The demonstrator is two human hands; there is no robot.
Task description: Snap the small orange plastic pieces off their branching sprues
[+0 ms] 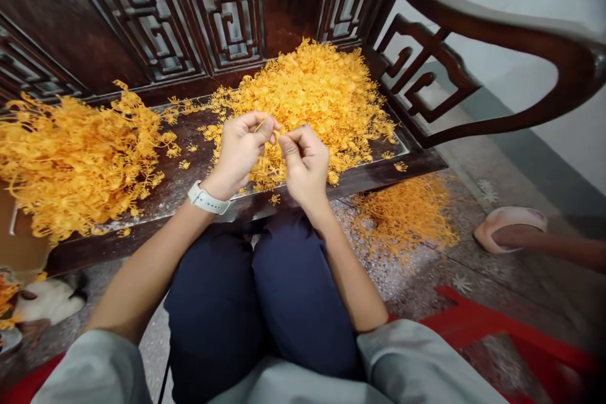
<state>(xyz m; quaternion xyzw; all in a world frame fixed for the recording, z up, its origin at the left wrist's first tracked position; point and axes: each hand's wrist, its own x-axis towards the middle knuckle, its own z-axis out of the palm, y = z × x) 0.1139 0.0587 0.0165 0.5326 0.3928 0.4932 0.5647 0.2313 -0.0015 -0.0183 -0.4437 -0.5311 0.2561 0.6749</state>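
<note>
My left hand (pixel 240 150), with a pale watch (pixel 208 199) on its wrist, pinches a small orange plastic piece (pixel 278 131) between thumb and fingers. Against it, my right hand (pixel 308 165) is closed on the same piece from the other side; most of it is hidden by the fingertips. Just behind both hands rises a large heap of small hand-shaped orange pieces (pixel 307 85) on the dark wooden bench (pixel 194 132). To the left lies a second heap of orange pieces with longer stems (pixel 80 158).
A carved backrest (pixel 288 0) closes the bench's far side, and a curved armrest (pixel 502 28) its right end. Thin orange scraps (pixel 407 218) lie on the floor. Another person's foot in a pink slipper (pixel 514 225) is at right, near a red stool (pixel 492 319).
</note>
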